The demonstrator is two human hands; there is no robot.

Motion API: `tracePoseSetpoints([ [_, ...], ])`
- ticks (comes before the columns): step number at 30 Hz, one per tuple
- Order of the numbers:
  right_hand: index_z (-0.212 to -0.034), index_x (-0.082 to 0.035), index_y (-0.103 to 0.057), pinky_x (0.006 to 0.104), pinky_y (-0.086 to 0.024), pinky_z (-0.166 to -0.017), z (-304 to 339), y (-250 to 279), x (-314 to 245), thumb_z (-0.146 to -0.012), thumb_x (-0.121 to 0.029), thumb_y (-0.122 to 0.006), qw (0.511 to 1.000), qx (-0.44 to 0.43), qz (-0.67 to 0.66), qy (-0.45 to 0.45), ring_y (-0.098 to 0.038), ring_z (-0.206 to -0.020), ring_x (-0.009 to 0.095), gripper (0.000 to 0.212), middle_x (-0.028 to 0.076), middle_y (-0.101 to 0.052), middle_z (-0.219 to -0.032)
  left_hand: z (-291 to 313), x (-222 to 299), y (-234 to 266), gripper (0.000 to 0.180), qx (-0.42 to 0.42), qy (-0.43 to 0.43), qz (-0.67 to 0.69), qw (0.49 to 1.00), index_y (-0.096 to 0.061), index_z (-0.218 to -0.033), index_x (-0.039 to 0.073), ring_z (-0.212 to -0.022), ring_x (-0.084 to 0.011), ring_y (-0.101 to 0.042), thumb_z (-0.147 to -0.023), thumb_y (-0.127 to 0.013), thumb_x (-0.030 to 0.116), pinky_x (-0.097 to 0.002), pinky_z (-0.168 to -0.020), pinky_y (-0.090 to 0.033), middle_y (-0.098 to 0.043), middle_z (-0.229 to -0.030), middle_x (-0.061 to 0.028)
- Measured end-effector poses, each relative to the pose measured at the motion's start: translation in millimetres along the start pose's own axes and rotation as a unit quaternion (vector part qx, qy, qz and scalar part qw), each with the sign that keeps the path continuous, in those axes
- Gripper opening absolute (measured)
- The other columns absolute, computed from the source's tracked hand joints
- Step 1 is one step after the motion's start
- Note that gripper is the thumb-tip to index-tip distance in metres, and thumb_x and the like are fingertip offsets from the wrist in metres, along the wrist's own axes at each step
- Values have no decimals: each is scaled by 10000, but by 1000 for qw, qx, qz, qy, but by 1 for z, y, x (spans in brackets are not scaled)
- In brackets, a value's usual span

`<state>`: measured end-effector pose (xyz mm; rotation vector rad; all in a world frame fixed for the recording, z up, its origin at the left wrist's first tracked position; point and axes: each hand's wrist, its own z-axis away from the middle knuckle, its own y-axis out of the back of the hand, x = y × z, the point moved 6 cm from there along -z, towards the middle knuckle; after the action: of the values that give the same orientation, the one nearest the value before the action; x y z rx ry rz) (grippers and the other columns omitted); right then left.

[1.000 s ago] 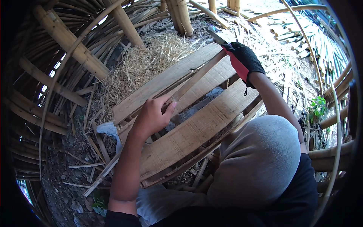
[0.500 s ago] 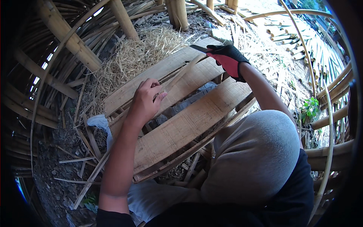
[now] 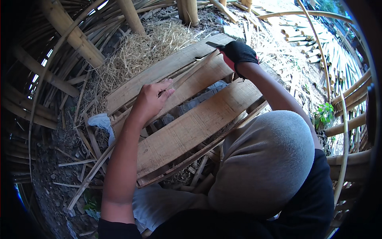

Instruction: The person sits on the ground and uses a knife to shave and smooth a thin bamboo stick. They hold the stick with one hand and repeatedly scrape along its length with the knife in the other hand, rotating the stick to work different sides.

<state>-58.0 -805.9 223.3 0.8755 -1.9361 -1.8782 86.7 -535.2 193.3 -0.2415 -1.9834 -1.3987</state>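
The bamboo strip (image 3: 187, 75) lies slantwise across the wooden planks (image 3: 191, 127), running from the lower left up toward the top right. At its near end the bare left hand (image 3: 153, 99) is closed around it, fingers curled over the strip and pressing it down on the boards. Farther right, the strip's far end meets a dark blade (image 3: 213, 44) held in the right hand (image 3: 238, 53), which wears a black and red glove and is clenched tight on the handle. The blade appears to sit at the very tip of the strip, so by the look of it the splitting or shaving has barely begun and nearly the whole length remains to be worked. Dry straw (image 3: 139, 51) is heaped beyond the planks, and thick bamboo poles (image 3: 75, 36) stand at the left.
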Motion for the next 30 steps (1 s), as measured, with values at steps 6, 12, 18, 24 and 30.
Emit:
tracePoseSetpoints([
  [6, -1094, -59, -740, 404, -534, -791, -19, -14, 19, -946, -571, -612, 973, -113, -197, -33, -685, -826, 285, 549, 167, -734, -962, -3, -1, -2, 363, -6, 9, 10, 1000, -678, -1249, -10, -1239, -336, -628, -970, -688, 221, -369, -1039, -499, -661, -1261, -243],
  [12, -903, -56, -756, 329, -480, -665, -30, -26, 28, -918, -515, -708, 962, -75, -250, -81, -575, -657, 133, 462, 39, -687, -761, -5, -4, -3, 357, -4, 15, 13, 1000, -685, -1242, -3, -1232, -333, -634, -967, -693, 225, -367, -1038, -503, -663, -1265, -234],
  [18, -938, -55, -755, 345, -493, -649, -45, -41, 31, -931, -459, -693, 960, -134, -227, -99, -617, -679, 153, 409, 53, -711, -803, -6, -7, -4, 354, 1, 14, 12, 1000, -701, -1227, 16, -1205, -336, -651, -958, -704, 247, -371, -1026, -511, -677, -1250, -219],
  [24, -934, -76, -768, 353, -496, -663, -55, -56, 24, -915, -483, -703, 950, -189, -243, -46, -629, -707, 176, 412, 69, -704, -810, -4, -8, -4, 365, 1, 28, -1, 1000, -693, -1240, 24, -1205, -317, -655, -960, -706, 257, -358, -1014, -511, -677, -1260, -206],
  [30, -908, -76, -766, 349, -489, -654, -57, -55, 21, -919, -543, -687, 951, -186, -240, -54, -624, -701, 177, 474, 60, -702, -806, -4, -8, -4, 374, -3, 31, 4, 999, -674, -1273, 37, -1227, -277, -652, -972, -698, 258, -331, -1009, -499, -675, -1282, -188],
])
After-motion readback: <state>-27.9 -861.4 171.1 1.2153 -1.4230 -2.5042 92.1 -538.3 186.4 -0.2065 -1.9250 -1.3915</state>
